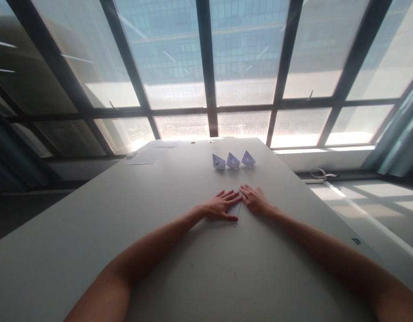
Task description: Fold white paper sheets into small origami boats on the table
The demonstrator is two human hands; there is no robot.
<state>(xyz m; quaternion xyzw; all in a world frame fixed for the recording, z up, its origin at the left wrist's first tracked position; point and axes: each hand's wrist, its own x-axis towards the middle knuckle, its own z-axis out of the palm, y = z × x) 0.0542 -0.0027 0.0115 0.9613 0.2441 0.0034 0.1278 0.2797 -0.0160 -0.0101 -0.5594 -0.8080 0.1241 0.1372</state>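
A folded piece of white paper lies flat on the table under my hands, mostly covered by them. My left hand rests palm down on it with the fingers spread. My right hand lies at the paper's right edge, fingers stretched forward and touching its upper corner. Just beyond my hands stand several folded paper boats in a row: a left one, a middle one and a right one.
The long white table reaches to the windows. Flat paper sheets lie at its far left. Two round holes show near the far edge. A pale cable is beyond the right side, and curtains hang at both sides.
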